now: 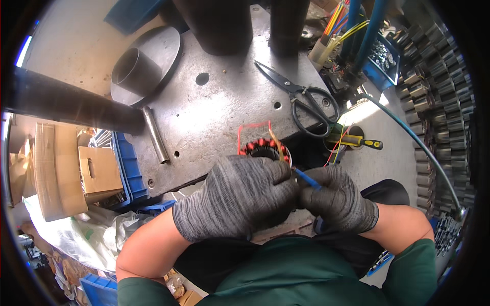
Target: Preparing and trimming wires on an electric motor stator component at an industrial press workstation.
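— Head view, lower centre of the frame: what is held nearest the body?

— A round motor stator [265,149] with red-wound coils is cupped by the left hand [236,196], whose gloved fingers are curled closed over its near side; only the far rim is seen above the knuckles. The right hand [338,199] is pressed up against the left, its fingers pinched shut on a thin blue tool [307,179].

— How is that tool laid relative to the stator?

— Its long axis is slanted from lower right to upper left, so the tip is pointed at the stator's right edge, just beside it. Whether tip and coil are touching cannot be told. The stator is thus found up and to the left of the right hand, and the left hand is the nearer one to it. A loose red wire [253,125] is looped above the coils.

— And farther up the frame?

— A grey steel plate [219,109] is spread behind the hands. Black scissors [300,98] are laid on it to the upper right, well apart from the stator, and a metal rod [155,134] is laid at centre left.
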The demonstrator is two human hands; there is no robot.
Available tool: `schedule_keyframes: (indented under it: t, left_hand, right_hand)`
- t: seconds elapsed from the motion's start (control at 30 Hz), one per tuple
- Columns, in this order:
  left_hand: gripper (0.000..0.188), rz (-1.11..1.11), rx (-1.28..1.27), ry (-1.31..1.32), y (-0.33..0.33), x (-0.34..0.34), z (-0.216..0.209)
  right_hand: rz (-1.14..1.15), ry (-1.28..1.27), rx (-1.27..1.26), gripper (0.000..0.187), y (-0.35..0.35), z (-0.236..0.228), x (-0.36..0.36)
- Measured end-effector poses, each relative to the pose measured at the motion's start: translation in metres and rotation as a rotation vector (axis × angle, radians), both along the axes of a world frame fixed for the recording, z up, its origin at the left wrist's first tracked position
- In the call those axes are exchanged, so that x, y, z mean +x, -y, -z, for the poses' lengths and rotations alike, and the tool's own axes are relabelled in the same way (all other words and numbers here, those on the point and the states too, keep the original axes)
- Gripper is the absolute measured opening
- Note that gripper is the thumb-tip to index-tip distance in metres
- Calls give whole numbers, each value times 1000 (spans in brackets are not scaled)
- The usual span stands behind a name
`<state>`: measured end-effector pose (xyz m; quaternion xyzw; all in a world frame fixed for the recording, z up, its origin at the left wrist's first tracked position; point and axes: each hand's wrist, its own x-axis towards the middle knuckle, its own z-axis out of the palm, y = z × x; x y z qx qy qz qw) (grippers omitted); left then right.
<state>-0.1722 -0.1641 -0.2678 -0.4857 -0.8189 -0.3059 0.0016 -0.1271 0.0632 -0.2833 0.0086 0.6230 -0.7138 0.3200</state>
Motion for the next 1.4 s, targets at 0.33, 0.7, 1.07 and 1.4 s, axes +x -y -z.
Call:
schedule_keyframes:
  t: [0.33,0.7,1.07,1.4]
  left_hand:
    - [35,185,89,191,-1,35,-10]
    - [39,241,246,197,-14,63,-15]
    - [20,-48,236,234,8,72,-7]
    - [30,-282,541,1273,8,71,-32]
  right_hand:
    - [-217,149,-147,20,-25,-22,38]
    - [-332,-472,24,19,-42,-22,67]
    - [-214,-1018,533,7,-58,-26,50]
    - [142,-1237,930,29,-62,43,-87]
